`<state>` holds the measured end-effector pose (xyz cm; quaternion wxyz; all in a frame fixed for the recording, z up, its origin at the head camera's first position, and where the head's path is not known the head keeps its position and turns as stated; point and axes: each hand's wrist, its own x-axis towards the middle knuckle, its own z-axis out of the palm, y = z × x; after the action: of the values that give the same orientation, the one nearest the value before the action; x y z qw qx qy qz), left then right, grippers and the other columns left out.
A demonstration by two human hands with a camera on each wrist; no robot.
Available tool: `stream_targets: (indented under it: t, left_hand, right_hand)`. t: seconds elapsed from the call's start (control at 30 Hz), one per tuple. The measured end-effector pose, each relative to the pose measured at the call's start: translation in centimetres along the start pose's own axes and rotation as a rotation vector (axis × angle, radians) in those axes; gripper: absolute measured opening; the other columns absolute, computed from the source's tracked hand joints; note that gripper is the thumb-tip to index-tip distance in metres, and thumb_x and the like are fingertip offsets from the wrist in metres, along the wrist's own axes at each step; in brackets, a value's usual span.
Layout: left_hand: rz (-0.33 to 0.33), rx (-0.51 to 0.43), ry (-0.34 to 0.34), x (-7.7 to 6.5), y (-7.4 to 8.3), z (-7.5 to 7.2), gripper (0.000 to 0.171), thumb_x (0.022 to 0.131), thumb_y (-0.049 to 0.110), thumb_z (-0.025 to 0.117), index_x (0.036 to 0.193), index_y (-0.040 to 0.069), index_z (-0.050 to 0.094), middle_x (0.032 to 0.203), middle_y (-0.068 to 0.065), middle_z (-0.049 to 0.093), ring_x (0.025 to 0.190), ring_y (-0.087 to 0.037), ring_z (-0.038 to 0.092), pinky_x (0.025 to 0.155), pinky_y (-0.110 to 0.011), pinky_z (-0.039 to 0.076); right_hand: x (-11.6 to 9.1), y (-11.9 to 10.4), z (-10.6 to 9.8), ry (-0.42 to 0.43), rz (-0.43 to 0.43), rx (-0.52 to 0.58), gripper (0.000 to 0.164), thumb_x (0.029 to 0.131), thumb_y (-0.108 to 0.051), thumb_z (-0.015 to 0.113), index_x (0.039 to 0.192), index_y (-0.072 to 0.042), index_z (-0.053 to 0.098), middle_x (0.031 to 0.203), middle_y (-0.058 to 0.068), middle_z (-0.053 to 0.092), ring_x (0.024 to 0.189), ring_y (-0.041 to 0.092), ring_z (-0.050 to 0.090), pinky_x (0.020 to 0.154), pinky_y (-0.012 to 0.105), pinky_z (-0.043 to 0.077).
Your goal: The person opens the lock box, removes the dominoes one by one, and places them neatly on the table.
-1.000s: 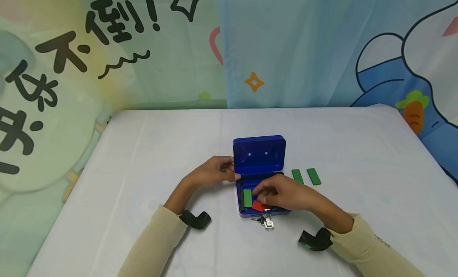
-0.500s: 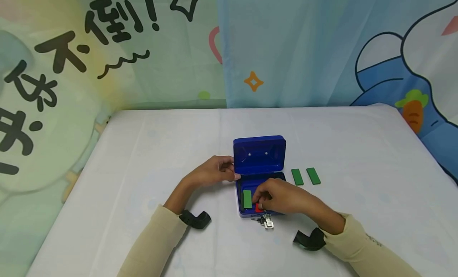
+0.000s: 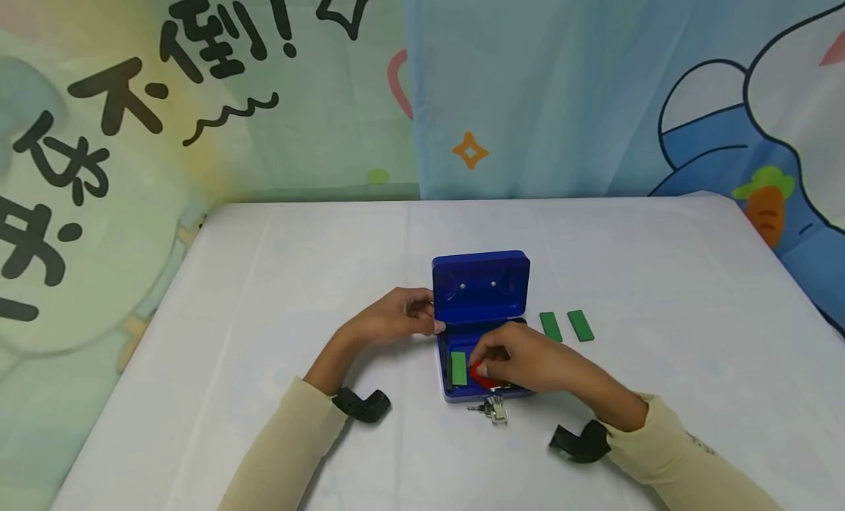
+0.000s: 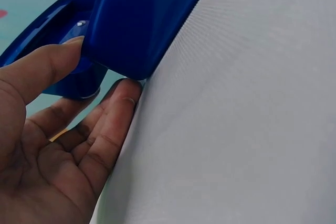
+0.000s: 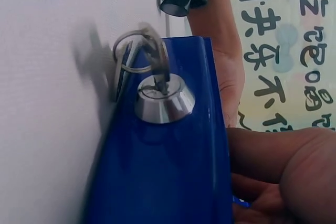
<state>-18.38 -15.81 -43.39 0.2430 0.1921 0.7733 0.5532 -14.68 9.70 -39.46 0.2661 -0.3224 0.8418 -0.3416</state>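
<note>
A small blue metal cash box (image 3: 482, 285) stands on the table with its lid raised. My left hand (image 3: 403, 313) holds its back left corner; in the left wrist view the thumb (image 4: 65, 59) lies on the rim and the fingers curl below by the tablecloth. Inside the box, my right hand (image 3: 518, 357) pinches a red flat block (image 3: 485, 379) between thumb and fingers, covering part of it. A green block (image 3: 458, 369) lies at the left inside. On the box front, a silver lock (image 5: 165, 100) has a key in it, with a key ring (image 5: 118, 51).
Two green blocks, one nearer the box (image 3: 551, 326) and one farther right (image 3: 581, 325), lie on the white tablecloth (image 3: 317, 262). A printed curtain (image 3: 528, 86) hangs behind the table. Each wrist wears a black camera mount, the right one (image 3: 581, 443) close above the cloth.
My right hand shifts a little left, then back right, over the box. The red block, mostly covered half a second ago, shows more and sits tilted. My left hand keeps its place.
</note>
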Motion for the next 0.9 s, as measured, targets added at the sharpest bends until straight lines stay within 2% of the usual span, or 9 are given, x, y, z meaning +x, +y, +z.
stream_targets:
  t: [0.23, 0.37, 0.6, 0.73, 0.9]
  left_hand:
    - [-0.013, 0.023, 0.007, 0.1, 0.2, 0.0, 0.034, 0.089, 0.015, 0.071, 0.118, 0.002, 0.061, 0.098, -0.007, 0.066, 0.089, -0.02, 0.059, 0.083, -0.028, 0.047]
    - [-0.023, 0.019, 0.011, 0.0, 0.2, 0.0, 0.034, 0.089, 0.014, 0.071, 0.119, 0.001, 0.06, 0.098, -0.007, 0.065, 0.089, -0.02, 0.058, 0.082, -0.028, 0.047]
    - [-0.023, -0.003, 0.014, 0.1, 0.1, 0.1, 0.034, 0.088, 0.012, 0.069, 0.119, 0.001, 0.06, 0.098, -0.007, 0.065, 0.09, -0.019, 0.058, 0.08, -0.028, 0.047]
    - [-0.014, -0.01, 0.011, 0.1, 0.0, 0.1, 0.032, 0.087, 0.01, 0.066, 0.117, 0.001, 0.06, 0.098, -0.008, 0.065, 0.088, -0.019, 0.057, 0.078, -0.028, 0.047]
    - [-0.016, -0.009, 0.022, 0.2, 0.0, 0.2, 0.034, 0.086, 0.01, 0.066, 0.118, 0.001, 0.06, 0.098, -0.008, 0.065, 0.089, -0.02, 0.057, 0.078, -0.029, 0.047]
  right_hand:
    - [-0.7, 0.7, -0.7, 0.131, 0.004, 0.13, 0.016, 0.094, -0.013, 0.064, 0.106, -0.006, 0.072, 0.098, 0.002, 0.068, 0.084, 0.018, 0.06, 0.071, 0.03, 0.053]
    - [-1.0, 1.1, -1.0, 0.184, 0.041, 0.179, 0.018, 0.095, -0.016, 0.064, 0.109, -0.006, 0.072, 0.101, 0.003, 0.069, 0.085, 0.019, 0.061, 0.072, 0.029, 0.054]
    - [-1.9, 2.0, -1.6, 0.278, 0.105, 0.276, 0.021, 0.096, -0.015, 0.063, 0.114, -0.007, 0.07, 0.106, 0.007, 0.068, 0.088, 0.022, 0.064, 0.073, 0.032, 0.055]
    - [-2.5, 2.4, -2.1, 0.311, 0.146, 0.345, 0.025, 0.097, -0.015, 0.061, 0.119, -0.004, 0.068, 0.112, 0.01, 0.066, 0.089, 0.022, 0.065, 0.076, 0.031, 0.055]
    - [-3.2, 2.9, -3.0, 0.327, 0.155, 0.389, 0.031, 0.097, -0.017, 0.061, 0.123, 0.001, 0.064, 0.115, 0.014, 0.066, 0.087, 0.023, 0.066, 0.078, 0.034, 0.055]
